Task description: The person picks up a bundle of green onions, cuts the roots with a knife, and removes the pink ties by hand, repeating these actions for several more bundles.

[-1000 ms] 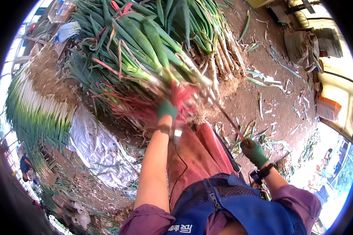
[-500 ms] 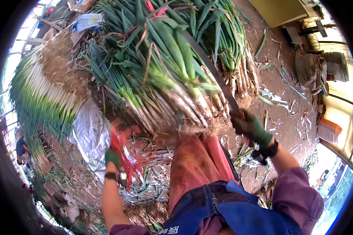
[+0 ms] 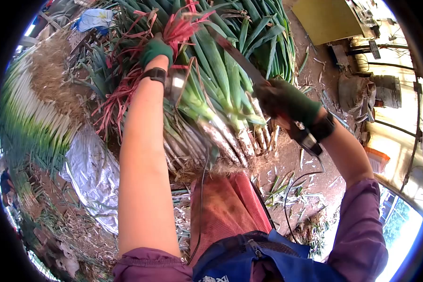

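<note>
Basically, our right hand (image 3: 286, 99) is clamped on the knife (image 3: 242, 61) at its handle end, presumably leaving the blade free over the leaves. Our left hand (image 3: 157, 50) is closed round red strips (image 3: 182, 29), likely keeping them bunched; green onions (image 3: 216, 84) lie between and beyond both hands, roots towards us.

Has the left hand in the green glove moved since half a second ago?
Yes: the green-gloved left hand has moved away from the crumpled silver sheet, forward to the long green leaves.
</note>
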{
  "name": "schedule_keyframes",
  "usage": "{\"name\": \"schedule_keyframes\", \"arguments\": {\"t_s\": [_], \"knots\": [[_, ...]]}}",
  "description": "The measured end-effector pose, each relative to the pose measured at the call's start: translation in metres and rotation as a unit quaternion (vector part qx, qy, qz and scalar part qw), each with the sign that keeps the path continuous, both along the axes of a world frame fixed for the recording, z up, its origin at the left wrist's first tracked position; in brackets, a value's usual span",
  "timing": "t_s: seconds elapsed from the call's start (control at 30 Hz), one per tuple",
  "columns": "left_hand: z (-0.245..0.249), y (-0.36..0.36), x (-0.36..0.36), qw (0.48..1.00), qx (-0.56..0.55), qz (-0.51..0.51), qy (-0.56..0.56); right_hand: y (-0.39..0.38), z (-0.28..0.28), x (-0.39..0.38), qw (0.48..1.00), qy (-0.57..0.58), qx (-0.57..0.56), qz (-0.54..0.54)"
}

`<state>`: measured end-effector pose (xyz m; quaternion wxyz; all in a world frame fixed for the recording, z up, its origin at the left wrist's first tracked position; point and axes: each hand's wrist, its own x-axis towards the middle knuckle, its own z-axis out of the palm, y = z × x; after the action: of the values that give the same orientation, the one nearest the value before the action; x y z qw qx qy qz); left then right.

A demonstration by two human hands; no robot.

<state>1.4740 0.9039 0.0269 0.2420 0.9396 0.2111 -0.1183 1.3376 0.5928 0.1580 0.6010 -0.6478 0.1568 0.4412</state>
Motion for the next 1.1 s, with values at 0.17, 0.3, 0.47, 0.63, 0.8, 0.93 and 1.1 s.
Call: {"name": "schedule_keyframes", "arguments": {"t_s": [0.17,0.3,0.47,0.63,0.8,0.93,1.1], "knots": [[-0.023,0.005,0.009,0.997,0.054,-0.035,0.035,0.056,-0.129,0.094,0.968,-0.209,-0.097,0.096],[-0.022,0.008,0.009,0.996,0.059,-0.003,0.070,0.101,-0.169,0.077,0.847,-0.424,-0.318,-0.029],[-0.025,0.009,0.011,0.995,0.061,0.007,0.073,0.049,-0.120,-0.056,0.924,-0.294,-0.244,0.013],[-0.115,0.076,0.025,0.996,-0.066,-0.018,0.055,-0.026,-0.108,-0.206,0.930,-0.264,-0.254,-0.033],[-0.062,0.166,-0.059,0.966,-0.198,-0.135,-0.101,-0.045,-0.127,-0.237,0.895,-0.267,-0.357,0.026],[-0.068,0.256,-0.163,0.874,-0.439,0.032,-0.205,-0.053,-0.166,-0.250,0.935,-0.184,-0.297,-0.066],[-0.004,0.282,-0.308,0.733,-0.560,0.314,-0.223,-0.061,-0.157,-0.256,0.967,-0.112,-0.189,-0.130]]}}
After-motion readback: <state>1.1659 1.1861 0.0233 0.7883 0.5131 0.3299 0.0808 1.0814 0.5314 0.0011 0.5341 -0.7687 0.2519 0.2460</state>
